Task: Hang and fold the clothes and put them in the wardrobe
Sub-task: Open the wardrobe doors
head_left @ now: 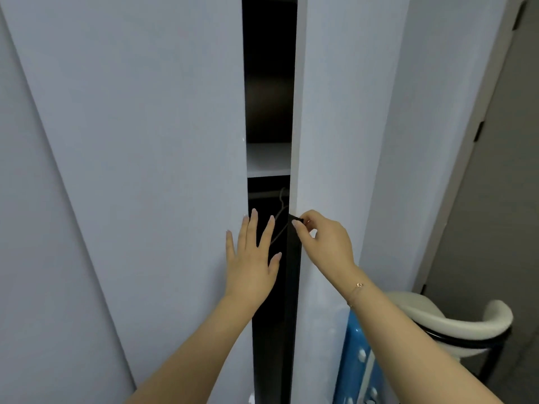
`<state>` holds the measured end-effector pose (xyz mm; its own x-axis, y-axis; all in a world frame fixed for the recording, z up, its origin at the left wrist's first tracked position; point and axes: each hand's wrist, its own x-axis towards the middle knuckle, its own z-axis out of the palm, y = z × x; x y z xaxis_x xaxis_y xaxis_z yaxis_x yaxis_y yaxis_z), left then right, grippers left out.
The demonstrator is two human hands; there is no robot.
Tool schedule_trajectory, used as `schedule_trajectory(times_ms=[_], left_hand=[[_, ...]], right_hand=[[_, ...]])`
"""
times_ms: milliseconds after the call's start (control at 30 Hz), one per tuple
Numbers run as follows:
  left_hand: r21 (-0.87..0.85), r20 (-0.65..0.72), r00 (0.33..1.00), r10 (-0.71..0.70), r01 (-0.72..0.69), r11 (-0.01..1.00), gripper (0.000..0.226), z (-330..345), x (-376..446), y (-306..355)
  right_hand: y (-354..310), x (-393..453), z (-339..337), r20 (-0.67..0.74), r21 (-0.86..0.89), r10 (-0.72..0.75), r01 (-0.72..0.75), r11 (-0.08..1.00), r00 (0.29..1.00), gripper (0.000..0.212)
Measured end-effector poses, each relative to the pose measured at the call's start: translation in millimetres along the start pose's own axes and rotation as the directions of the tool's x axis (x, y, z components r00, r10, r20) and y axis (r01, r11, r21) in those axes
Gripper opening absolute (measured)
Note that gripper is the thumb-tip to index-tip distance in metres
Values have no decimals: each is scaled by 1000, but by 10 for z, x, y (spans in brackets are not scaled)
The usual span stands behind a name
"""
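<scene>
Head view: a pale wardrobe (131,141) fills the frame, its right door (329,112) slightly ajar, exposing a dark gap with a white shelf (268,160) and, below it, a wire hanger (281,220) on a rail. No clothes are visible. Lower right, a blue suitcase (354,360) beside a white chair (455,322). The left hand (250,263), fingers straight and spread, lies at the left door's edge. The right hand (326,240) pinches the small black handle (297,219) between thumb and fingertips.
</scene>
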<state>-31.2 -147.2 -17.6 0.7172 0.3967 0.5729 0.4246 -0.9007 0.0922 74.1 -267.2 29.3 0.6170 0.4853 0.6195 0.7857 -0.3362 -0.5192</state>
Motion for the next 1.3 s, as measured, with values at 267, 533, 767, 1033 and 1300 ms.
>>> schedule_trajectory(times_ms=[267, 533, 767, 1033, 1300], left_hand=[[-49, -97, 995, -33, 28, 998, 70, -178, -195, 868], [-28, -90, 995, -37, 34, 999, 72, -153, -486, 1939], [-15, -58, 998, 3, -4, 1000, 73, -109, -568, 2543], [-27, -65, 997, 39, -41, 999, 70, -78, -406, 2598], [-34, -98, 994, 47, -51, 998, 68, -1, -247, 2017]], right_hand=[[464, -411, -730, -7, 27, -39, 39, 999, 999, 31], [1200, -700, -1797, 25, 29, -24, 24, 999, 999, 29], [1719, -761, -2354, 15, -14, 98, -97, 995, 995, 36], [1816, -895, -2437, -29, 26, 211, -211, 977, 977, 49], [1190, -1029, -1851, -227, -290, -190, 120, 950, 955, 81]])
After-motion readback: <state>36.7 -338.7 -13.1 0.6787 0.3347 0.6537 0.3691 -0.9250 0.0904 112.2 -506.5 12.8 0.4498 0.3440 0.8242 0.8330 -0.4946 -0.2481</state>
